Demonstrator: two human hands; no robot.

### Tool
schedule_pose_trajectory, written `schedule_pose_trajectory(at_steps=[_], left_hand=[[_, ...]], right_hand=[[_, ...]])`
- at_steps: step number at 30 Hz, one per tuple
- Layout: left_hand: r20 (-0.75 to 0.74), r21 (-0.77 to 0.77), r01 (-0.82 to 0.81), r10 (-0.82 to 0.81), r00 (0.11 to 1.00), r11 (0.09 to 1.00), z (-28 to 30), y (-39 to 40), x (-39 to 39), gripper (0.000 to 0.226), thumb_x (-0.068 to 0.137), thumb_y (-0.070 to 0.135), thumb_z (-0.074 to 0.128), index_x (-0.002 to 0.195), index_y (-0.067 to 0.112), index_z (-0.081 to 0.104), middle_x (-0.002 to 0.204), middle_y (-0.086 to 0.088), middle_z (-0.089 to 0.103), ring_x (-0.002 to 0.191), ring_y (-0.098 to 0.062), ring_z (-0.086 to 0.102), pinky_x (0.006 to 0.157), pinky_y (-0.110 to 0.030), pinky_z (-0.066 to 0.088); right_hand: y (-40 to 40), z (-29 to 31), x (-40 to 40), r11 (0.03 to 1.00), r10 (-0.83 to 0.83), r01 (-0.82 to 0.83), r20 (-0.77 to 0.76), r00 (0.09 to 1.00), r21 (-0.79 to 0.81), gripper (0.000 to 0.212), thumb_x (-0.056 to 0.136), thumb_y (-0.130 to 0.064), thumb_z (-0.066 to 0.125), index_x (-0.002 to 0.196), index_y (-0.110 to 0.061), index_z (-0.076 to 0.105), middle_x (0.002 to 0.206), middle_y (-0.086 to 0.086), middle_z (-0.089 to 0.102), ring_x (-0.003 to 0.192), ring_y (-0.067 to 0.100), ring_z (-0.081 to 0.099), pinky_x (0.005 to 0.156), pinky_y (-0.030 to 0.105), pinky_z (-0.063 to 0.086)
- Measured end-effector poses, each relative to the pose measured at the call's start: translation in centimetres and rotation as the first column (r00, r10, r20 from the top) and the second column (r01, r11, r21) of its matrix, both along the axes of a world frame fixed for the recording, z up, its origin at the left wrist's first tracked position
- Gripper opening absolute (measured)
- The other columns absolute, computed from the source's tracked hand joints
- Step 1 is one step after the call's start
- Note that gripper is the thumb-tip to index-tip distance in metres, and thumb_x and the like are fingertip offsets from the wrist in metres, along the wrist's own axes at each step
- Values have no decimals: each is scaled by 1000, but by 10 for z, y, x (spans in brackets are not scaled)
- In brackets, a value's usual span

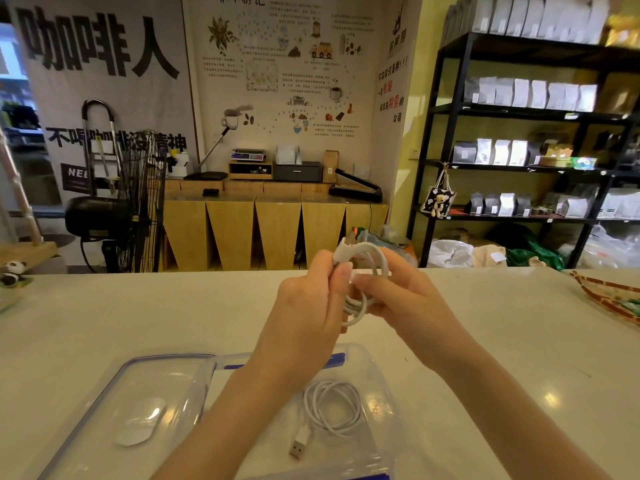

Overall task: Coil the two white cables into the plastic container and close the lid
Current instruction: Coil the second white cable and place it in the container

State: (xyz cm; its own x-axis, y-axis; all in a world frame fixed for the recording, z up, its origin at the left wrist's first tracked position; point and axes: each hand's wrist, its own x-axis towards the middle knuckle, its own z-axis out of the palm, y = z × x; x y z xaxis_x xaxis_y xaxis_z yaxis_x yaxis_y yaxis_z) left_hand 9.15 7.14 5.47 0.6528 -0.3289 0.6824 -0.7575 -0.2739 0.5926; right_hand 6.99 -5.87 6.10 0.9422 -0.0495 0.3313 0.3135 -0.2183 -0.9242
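Observation:
My left hand (308,306) and my right hand (401,299) hold a white cable (363,271) wound into a small coil above the white table (104,323). The left thumb and fingers pinch the coil near its plug end, and the right fingers grip its other side. Below my forearms stands a clear plastic container (377,375) with blue clips. Inside it lies a second white cable (332,410), coiled, its USB plug pointing toward me. The clear lid (138,407), edged in blue, lies flat to the left of the container.
A small panda figure (12,271) sits at the table's far left edge. A patterned strap (606,296) lies at the far right. Beyond the table are a wooden counter, a fan and black shelves with bags.

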Motion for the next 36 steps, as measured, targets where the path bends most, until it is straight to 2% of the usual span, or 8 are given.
schedule_pose_trajectory(at_steps=[3, 9, 15, 20, 25, 28, 31, 36], left_hand=[[-113, -99, 3, -14, 993, 995, 0, -4, -1, 17, 91, 33, 31, 77, 34, 41, 63, 11, 55, 57, 4, 59, 42, -7, 43], [-193, -180, -18, -17, 981, 984, -3, -7, -2, 23, 93, 28, 33, 76, 24, 47, 60, 3, 56, 48, -1, 56, 38, -8, 39], [-291, -296, 21, -111, 950, 955, 0, -4, -3, 26, 95, 26, 32, 79, 17, 51, 53, 1, 53, 35, -2, 48, 33, -12, 37], [-242, -230, 99, -155, 958, 968, -1, -7, -4, 24, 92, 28, 34, 77, 21, 51, 56, 6, 55, 41, 0, 52, 39, -9, 39], [-207, -224, 78, -126, 970, 971, -1, -3, -2, 25, 83, 43, 30, 77, 27, 48, 50, 3, 55, 39, -4, 46, 39, -18, 41], [-215, -221, 81, -129, 968, 972, -1, -4, -3, 24, 85, 41, 30, 77, 28, 48, 53, 2, 58, 38, -6, 45, 39, -18, 40], [-292, -297, 57, -148, 945, 953, 0, -4, -1, 26, 94, 28, 34, 77, 20, 52, 54, 1, 61, 38, -6, 47, 40, -17, 43], [-470, -434, -1, -226, 853, 901, 6, 0, -1, 29, 95, 25, 37, 77, 10, 55, 45, 0, 59, 33, -11, 51, 35, -21, 46]], right_hand=[[0, 0, 0, 974, 68, -74, 35, 997, 215, 26, 77, -21, 60, 102, -16, 65, 73, -2, 71, 71, 12, 66, 69, 22, 52], [-1, 0, 0, 913, 130, -96, -60, 990, 397, 26, 70, -18, 64, 95, -13, 68, 71, 3, 71, 68, 14, 65, 66, 25, 53], [-4, 4, 2, 612, 384, -139, -138, 913, 779, 25, 75, -24, 55, 82, -9, 74, 71, 10, 71, 65, 20, 68, 70, 35, 57], [-1, -1, 3, 659, 389, -47, -287, 875, 751, 24, 64, -12, 66, 85, -2, 70, 69, 10, 68, 60, 18, 66, 55, 30, 59], [-4, 2, 6, 634, 225, 109, -318, 921, 765, 20, 81, -4, 57, 99, 2, 59, 61, 12, 66, 52, 17, 66, 47, 25, 56], [-12, 0, 10, 591, 41, 169, -239, 970, 789, 33, 87, 0, 50, 119, -5, 47, 68, 13, 69, 53, 16, 69, 45, 25, 55], [-18, 2, 9, 563, -65, 128, -111, 992, 817, 32, 87, -2, 50, 117, -10, 43, 58, 8, 71, 59, 17, 70, 51, 27, 57], [-12, 5, -2, 800, -242, 119, 135, 961, 588, 24, 82, -18, 59, 104, -10, 56, 70, 1, 74, 70, 14, 71, 62, 22, 57]])
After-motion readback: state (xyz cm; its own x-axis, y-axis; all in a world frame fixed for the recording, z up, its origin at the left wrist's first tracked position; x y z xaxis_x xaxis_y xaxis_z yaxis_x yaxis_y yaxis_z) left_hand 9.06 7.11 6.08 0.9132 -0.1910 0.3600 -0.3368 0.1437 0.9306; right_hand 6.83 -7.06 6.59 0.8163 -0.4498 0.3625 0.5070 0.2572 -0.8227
